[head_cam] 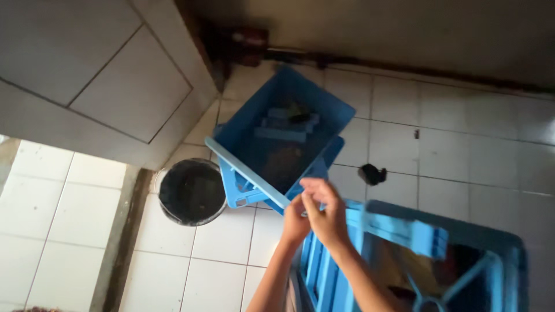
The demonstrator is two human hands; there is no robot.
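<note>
Blue crates on white tiles

The tilted crate is bright blue, as is the slatted crate nearer the camera. The bucket is black inside with a pale rim. The floor is white square tile with grey grout and one dark blot; the wall is dull beige.

Two bare forearms — no sleeves, watch or rings in view — ending in the left grip and right grip.
</note>
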